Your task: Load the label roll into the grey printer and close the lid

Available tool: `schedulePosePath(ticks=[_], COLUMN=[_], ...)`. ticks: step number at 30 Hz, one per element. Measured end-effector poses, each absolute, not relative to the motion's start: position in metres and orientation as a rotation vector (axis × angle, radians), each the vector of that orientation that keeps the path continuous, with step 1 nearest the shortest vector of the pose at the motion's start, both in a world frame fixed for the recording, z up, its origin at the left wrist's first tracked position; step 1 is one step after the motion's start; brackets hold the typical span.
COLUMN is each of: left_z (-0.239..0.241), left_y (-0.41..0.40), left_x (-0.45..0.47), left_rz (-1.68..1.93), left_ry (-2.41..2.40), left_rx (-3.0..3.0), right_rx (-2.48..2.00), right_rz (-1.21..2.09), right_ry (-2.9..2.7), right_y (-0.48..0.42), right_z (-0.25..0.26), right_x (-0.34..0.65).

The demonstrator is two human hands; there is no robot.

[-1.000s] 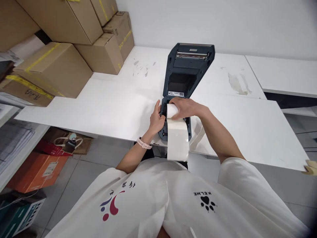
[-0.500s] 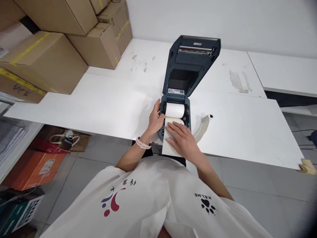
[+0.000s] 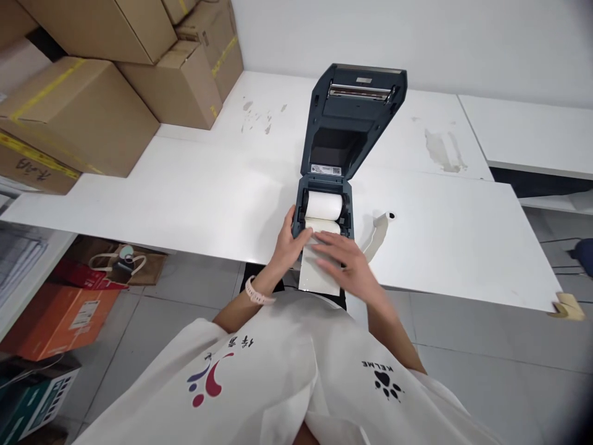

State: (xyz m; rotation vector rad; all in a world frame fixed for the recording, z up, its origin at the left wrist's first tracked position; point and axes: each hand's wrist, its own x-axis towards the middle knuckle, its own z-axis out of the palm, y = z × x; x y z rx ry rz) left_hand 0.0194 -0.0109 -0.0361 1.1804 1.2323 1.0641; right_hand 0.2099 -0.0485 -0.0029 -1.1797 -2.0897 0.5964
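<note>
A dark label printer (image 3: 328,184) sits on the white table with its lid (image 3: 354,117) raised. Inside it lies a white label roll (image 3: 324,206), and a strip of label paper (image 3: 319,272) hangs out over its front towards me. My left hand (image 3: 286,244) grips the printer's left side, fingers along the outside and thumb at the strip's left edge. Over the strip is my right hand (image 3: 345,259), fingers apart and slightly blurred; whether it touches the paper I cannot tell. Right of the printer lies a small roll (image 3: 383,221) with a loose tail.
Cardboard boxes (image 3: 78,114) are stacked on the table's left end. The table's front edge (image 3: 440,295) runs close to my body. At its right corner hangs a piece of tan tape (image 3: 567,307). An orange box (image 3: 69,318) stands low on the left.
My right hand has lifted from the strip and its fingers have spread. My left hand has slid down the printer's side, its thumb now lower by the strip. The view has shifted slightly.
</note>
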Motion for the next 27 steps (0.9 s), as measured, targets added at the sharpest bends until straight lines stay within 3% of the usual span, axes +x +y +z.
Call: schedulePosePath(ticks=[5,11,19,23,27], left_z=[-0.033,-0.029,-0.021,-0.008,-0.007], left_y=[-0.05,-0.047,-0.036,-0.028,-0.026], left_x=[0.015,0.014,-0.009,-0.009,0.003], left_rz=[0.97,0.944,0.911,0.896,0.882], left_ry=[1.21,1.216,1.037,1.032,1.122], left_rx=[1.074,1.111,0.883,0.814,0.894], right_rx=[-1.191,-1.085,-0.943,-1.072,-1.268], right_rz=[0.475,0.866,0.818,0.657,0.662], right_ry=[-1.433,-1.466,-1.562,-1.776,-1.582], right_y=[0.059,0.182,0.05,-0.011,-0.029], right_z=[0.04,0.098,0.056,0.023,-0.001], right_x=[0.255,0.249,0.233,0.225,0.213])
